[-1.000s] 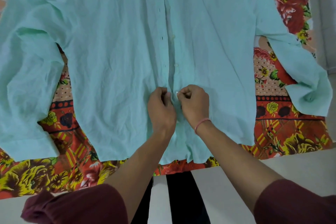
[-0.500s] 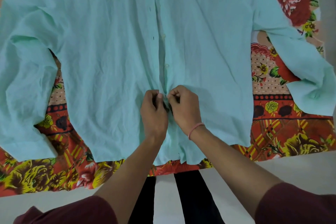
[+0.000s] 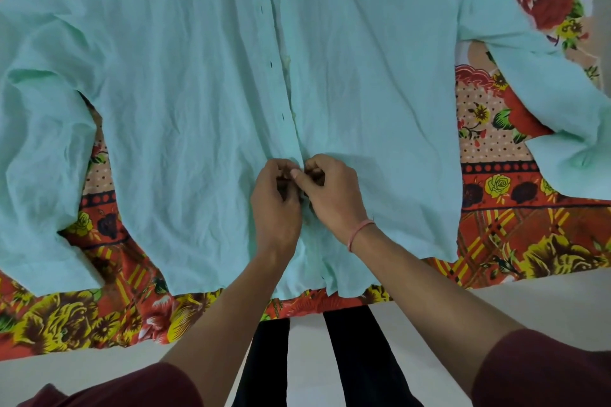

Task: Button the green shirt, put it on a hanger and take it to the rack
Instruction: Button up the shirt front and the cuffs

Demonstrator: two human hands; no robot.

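Observation:
The pale green shirt (image 3: 185, 82) lies flat and spread out, front up, on a bed, sleeves out to both sides. Its front opening runs up the middle, with buttonholes on the left edge and small buttons on the right edge. My left hand (image 3: 274, 205) pinches the left front edge low on the shirt. My right hand (image 3: 334, 198), with a pink band on the wrist, pinches the right edge against it. The fingertips of both hands meet at the opening and hide the button there. No hanger or rack is in view.
An orange and red flowered bedsheet (image 3: 515, 235) covers the bed under the shirt. The bed's near edge runs across the lower part of the view, with pale floor (image 3: 82, 370) below it and my dark trouser legs (image 3: 357, 360).
Both hands stay pinched together at the same low spot on the front opening. The view has shifted slightly, so the shirt sits a little further left in frame.

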